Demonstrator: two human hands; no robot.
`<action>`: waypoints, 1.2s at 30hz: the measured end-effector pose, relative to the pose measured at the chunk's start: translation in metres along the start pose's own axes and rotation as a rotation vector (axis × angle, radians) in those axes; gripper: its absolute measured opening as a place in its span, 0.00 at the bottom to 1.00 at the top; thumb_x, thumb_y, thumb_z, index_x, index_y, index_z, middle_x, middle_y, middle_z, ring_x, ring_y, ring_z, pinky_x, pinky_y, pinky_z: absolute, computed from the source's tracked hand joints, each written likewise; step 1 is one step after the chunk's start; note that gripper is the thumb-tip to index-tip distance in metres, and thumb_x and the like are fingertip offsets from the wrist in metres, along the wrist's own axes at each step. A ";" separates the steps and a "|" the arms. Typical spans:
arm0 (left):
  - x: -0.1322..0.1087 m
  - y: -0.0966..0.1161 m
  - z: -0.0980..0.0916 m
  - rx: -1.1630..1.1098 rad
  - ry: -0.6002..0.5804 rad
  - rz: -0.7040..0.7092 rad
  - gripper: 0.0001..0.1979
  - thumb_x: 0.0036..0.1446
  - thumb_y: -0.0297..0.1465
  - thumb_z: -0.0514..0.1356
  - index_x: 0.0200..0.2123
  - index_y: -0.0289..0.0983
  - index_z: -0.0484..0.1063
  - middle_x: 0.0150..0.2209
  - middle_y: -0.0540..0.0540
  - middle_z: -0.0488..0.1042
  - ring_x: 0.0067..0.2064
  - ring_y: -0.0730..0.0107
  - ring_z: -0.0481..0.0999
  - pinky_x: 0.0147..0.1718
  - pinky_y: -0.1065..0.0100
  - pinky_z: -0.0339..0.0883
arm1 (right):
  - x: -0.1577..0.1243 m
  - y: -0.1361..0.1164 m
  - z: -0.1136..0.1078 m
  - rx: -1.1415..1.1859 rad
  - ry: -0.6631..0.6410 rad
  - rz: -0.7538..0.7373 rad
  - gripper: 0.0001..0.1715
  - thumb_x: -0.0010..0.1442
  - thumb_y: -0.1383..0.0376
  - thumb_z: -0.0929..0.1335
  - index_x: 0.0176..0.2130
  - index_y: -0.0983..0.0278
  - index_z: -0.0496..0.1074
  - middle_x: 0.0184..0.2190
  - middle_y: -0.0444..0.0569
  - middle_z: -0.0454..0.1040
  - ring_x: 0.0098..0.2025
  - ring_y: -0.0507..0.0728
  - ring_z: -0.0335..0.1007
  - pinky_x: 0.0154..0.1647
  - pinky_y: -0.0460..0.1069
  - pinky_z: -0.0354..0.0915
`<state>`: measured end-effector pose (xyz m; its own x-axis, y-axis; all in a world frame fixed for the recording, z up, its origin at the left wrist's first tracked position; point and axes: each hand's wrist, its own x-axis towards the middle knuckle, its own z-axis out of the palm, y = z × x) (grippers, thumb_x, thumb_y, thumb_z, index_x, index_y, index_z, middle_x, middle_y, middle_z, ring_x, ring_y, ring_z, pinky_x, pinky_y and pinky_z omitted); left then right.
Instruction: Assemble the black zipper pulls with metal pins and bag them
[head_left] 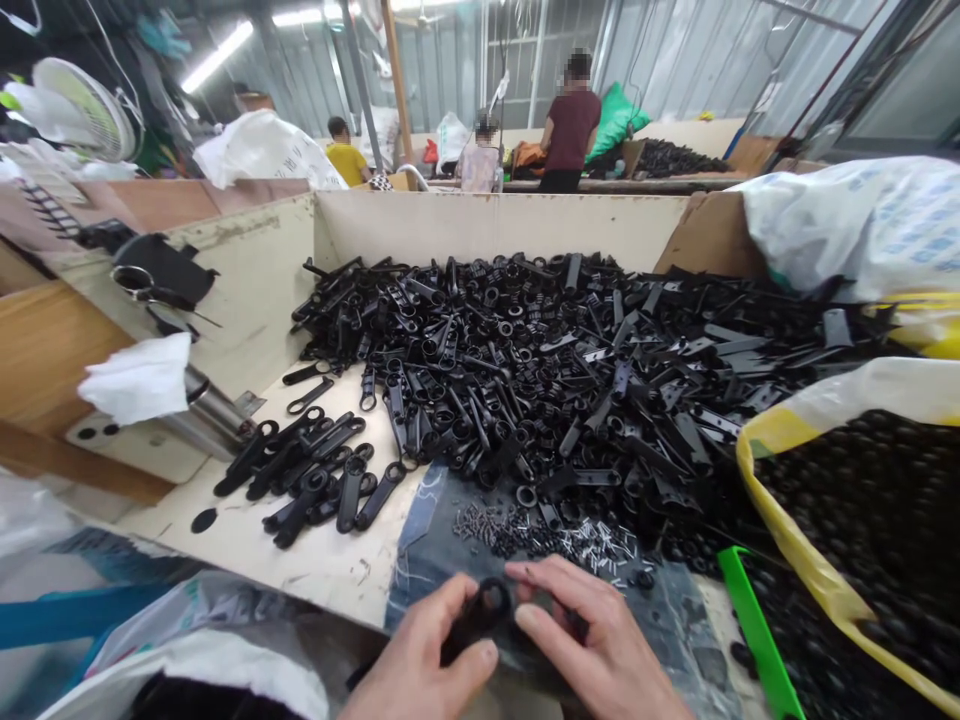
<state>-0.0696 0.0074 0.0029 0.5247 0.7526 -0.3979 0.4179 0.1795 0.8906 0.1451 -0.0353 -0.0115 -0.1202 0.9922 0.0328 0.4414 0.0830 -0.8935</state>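
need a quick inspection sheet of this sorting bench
surface: cream board floor with a dark denim cloth on it
job's things: black plastic loop part between the hands; heap of black plastic parts; laid-out group of loop parts; small metal pins
clutter: scissors, white tissue, green plastic strip
grippers: left hand and right hand both on the part
cables: nothing seen
surroundings: co-worker at a far bench, corrugated metal wall
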 end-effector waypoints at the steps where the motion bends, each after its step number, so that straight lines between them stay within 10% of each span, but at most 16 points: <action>1: 0.002 0.003 -0.004 0.117 0.090 -0.017 0.09 0.59 0.33 0.58 0.42 0.40 0.74 0.40 0.47 0.82 0.45 0.57 0.79 0.44 0.64 0.69 | -0.001 0.002 -0.001 0.006 0.046 0.019 0.15 0.70 0.55 0.68 0.48 0.57 0.81 0.36 0.45 0.79 0.32 0.55 0.74 0.34 0.46 0.68; 7: 0.026 0.012 -0.013 0.881 0.357 0.006 0.11 0.66 0.28 0.54 0.43 0.42 0.77 0.35 0.45 0.85 0.40 0.51 0.84 0.36 0.63 0.66 | -0.005 0.013 0.004 0.025 0.173 0.022 0.18 0.72 0.53 0.66 0.39 0.57 0.82 0.30 0.44 0.79 0.32 0.55 0.77 0.35 0.45 0.68; 22: 0.050 -0.010 -0.014 1.192 0.380 0.231 0.10 0.63 0.28 0.59 0.42 0.43 0.81 0.29 0.47 0.84 0.34 0.51 0.85 0.32 0.62 0.73 | -0.047 0.037 -0.037 -0.349 0.381 -0.101 0.15 0.76 0.57 0.62 0.42 0.56 0.75 0.34 0.44 0.79 0.34 0.54 0.80 0.35 0.44 0.72; 27: 0.042 -0.027 0.000 0.917 0.404 0.331 0.08 0.64 0.32 0.57 0.39 0.45 0.78 0.29 0.52 0.83 0.31 0.58 0.83 0.30 0.66 0.68 | -0.028 0.036 -0.033 -0.474 0.364 -0.037 0.22 0.78 0.56 0.57 0.40 0.57 0.75 0.34 0.46 0.77 0.34 0.56 0.79 0.34 0.47 0.72; 36: 0.028 -0.008 0.033 -0.145 0.399 0.078 0.19 0.56 0.49 0.65 0.30 0.38 0.78 0.29 0.50 0.78 0.36 0.62 0.74 0.37 0.70 0.66 | -0.018 0.038 -0.034 -0.527 0.331 0.002 0.28 0.78 0.52 0.56 0.38 0.59 0.77 0.34 0.48 0.76 0.32 0.56 0.78 0.33 0.47 0.70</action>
<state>-0.0333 0.0061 -0.0228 0.2110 0.9484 -0.2368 0.2650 0.1777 0.9477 0.1944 -0.0473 -0.0306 0.1258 0.9615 0.2442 0.8310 0.0323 -0.5553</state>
